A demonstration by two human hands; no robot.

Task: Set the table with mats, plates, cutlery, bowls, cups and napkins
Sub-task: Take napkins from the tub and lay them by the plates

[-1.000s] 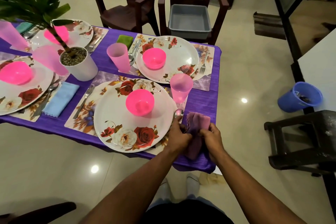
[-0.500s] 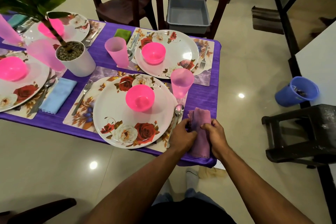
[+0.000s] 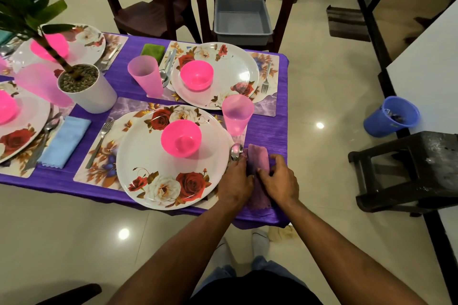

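Purple tablecloth (image 3: 267, 129) (spoon (image 3: 236, 151) beside) bears napkin (image 3: 257, 158) under both hands.

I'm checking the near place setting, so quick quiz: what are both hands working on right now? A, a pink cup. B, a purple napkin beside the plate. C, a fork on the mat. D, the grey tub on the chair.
B: the left hand and right hand both hold the purple napkin lying on the tablecloth just right of the near plate, next to the spoon.
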